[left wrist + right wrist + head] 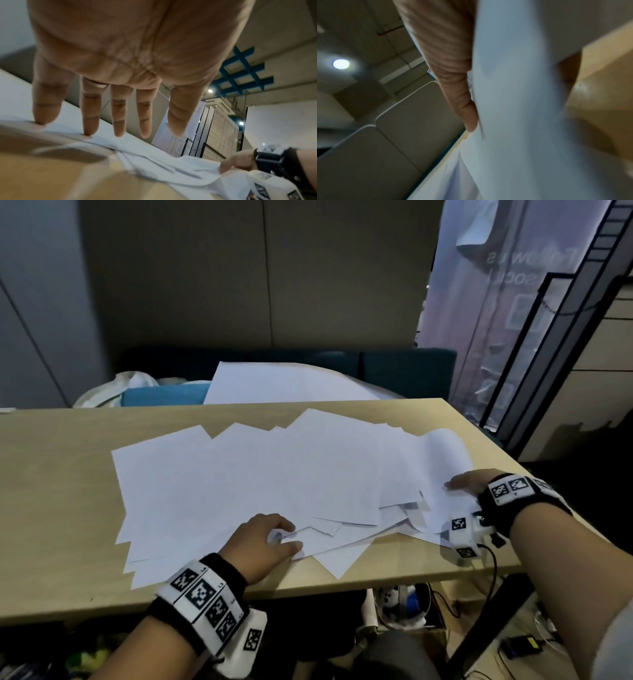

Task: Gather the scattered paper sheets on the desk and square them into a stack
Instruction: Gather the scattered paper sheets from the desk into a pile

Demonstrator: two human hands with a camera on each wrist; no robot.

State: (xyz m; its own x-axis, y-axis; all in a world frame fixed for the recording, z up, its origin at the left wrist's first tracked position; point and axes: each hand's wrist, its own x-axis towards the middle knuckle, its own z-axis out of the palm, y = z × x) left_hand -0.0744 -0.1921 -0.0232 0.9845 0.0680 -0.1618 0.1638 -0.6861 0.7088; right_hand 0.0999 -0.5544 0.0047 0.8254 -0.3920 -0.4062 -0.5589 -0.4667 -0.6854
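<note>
Fingers [274, 525] of the left hand [260, 542] lie curved downward on the paper sheets [257, 474] near the front edge of the desk [51, 508], pressing rather than pinching as far as the head view shows. Right hand [469, 484] sits at the right edge, thumb laid on top of one curled sheet [445, 460] whose far end lifts off the desk; its fingers are out of sight beneath the paper. Sheets spread in an overlapping fan across the middle and right of the desk, corners pointing all ways, several poking past the front edge. Left wrist view: fingers [89, 115] straight and spread, tips of two touching paper [154, 162], the others just above it; the right hand [238, 161] shows at the lower right, gripping a raised fold. Right wrist view: badly smeared, only a thumb [464, 105] flat against a lifted sheet [522, 108], desk [599, 81] beyond. Judgement: gathering barely begun, nothing squared, whole fan left to draw together. Sheet count is unreadable, and whether the large white sheet [291, 385] behind the far edge belongs to the job cannot be told.
</note>
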